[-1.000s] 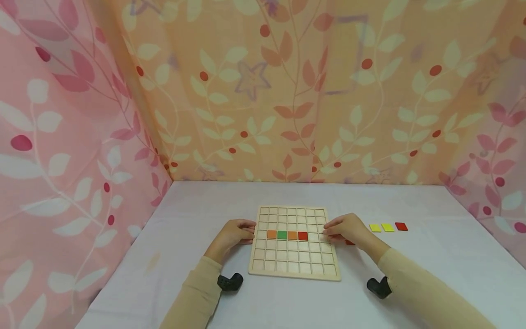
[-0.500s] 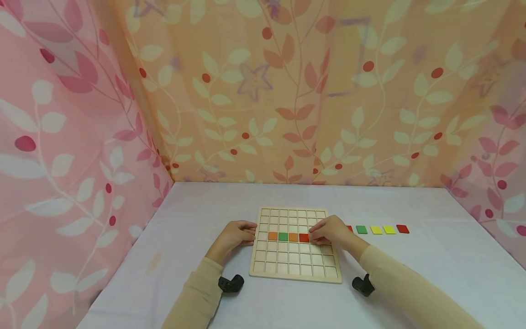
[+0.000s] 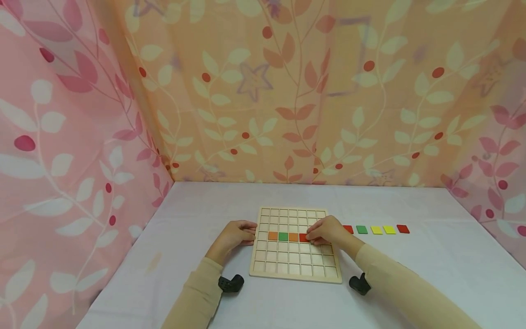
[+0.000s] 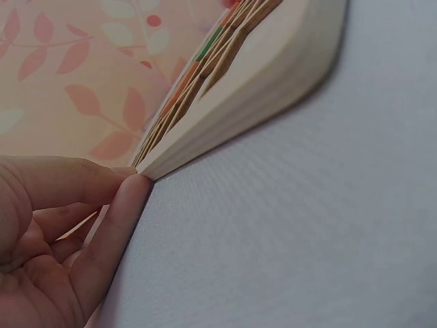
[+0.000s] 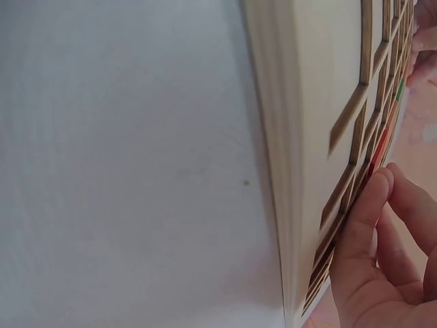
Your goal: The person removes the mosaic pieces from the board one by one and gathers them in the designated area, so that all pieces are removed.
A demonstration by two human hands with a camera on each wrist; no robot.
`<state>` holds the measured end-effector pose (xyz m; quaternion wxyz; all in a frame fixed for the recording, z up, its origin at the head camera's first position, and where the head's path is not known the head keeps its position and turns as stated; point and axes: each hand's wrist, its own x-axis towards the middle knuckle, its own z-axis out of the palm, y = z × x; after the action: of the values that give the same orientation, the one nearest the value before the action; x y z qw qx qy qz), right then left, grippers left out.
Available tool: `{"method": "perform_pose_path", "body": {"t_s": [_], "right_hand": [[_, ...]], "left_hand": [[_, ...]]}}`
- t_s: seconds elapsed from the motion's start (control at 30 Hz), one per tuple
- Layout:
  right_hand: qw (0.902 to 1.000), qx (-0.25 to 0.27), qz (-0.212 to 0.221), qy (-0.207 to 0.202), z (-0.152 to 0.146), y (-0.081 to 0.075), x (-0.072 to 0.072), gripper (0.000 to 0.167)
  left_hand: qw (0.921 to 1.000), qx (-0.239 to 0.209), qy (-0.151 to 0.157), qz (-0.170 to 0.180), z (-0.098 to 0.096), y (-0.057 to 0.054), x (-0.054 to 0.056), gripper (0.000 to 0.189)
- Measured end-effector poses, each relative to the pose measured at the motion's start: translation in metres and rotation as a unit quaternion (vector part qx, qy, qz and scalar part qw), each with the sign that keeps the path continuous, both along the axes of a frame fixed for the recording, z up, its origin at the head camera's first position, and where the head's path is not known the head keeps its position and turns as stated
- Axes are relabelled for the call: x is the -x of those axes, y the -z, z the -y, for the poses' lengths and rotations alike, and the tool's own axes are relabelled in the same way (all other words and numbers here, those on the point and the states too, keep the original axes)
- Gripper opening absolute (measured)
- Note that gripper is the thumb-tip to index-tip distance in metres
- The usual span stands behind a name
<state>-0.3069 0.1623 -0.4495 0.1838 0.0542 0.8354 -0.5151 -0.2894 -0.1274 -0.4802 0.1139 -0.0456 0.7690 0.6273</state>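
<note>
A light wooden grid board (image 3: 293,262) lies on the white cloth. One row holds an orange tile (image 3: 273,236), a green tile (image 3: 283,236), a second orange tile (image 3: 293,237) and a red tile (image 3: 302,237). My left hand (image 3: 233,237) holds the board's left edge; in the left wrist view thumb and forefinger meet at its rim. Over the board's right half, my right hand (image 3: 326,231) has thumb and forefinger pinched together at the red tile, also seen as a red strip (image 5: 377,152) in the right wrist view. Its fingers cover the squares right of this tile.
Right of the board runs a row of loose tiles: a red one (image 3: 348,229) nearest my right hand, a green one (image 3: 361,229), two yellow ones, and a red one (image 3: 403,229) at the end. Patterned curtains (image 3: 255,137) stand behind and at both sides of the table.
My right hand has moved left from beside the board's right edge onto the coloured row, uncovering the loose green and red tiles. My left hand stays at the left edge.
</note>
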Motion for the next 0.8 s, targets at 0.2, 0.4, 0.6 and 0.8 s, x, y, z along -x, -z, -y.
{"method": "perform_pose_path", "body": {"t_s": [0.2,0.4,0.6,0.8], "right_hand": [[0.9999,-0.011,0.001,-0.001,0.0008,-0.0001,-0.0006,0.015],[0.9998,-0.020,0.000,0.000,0.0019,-0.0015,-0.0013,0.013],[0.9997,-0.023,-0.005,0.001,0.0022,-0.0030,-0.0013,0.012],[0.9998,-0.007,-0.015,0.008,0.0013,-0.0034,-0.0020,0.011]], "left_hand": [[1.0000,-0.001,0.002,-0.003,0.0000,0.0007,0.0008,0.040],[1.0000,0.001,0.000,-0.003,0.0001,-0.0002,0.0006,0.040],[1.0000,-0.001,-0.002,-0.003,0.0002,0.0004,0.0005,0.039],[1.0000,-0.004,0.000,-0.001,0.0000,0.0002,0.0008,0.040]]}}
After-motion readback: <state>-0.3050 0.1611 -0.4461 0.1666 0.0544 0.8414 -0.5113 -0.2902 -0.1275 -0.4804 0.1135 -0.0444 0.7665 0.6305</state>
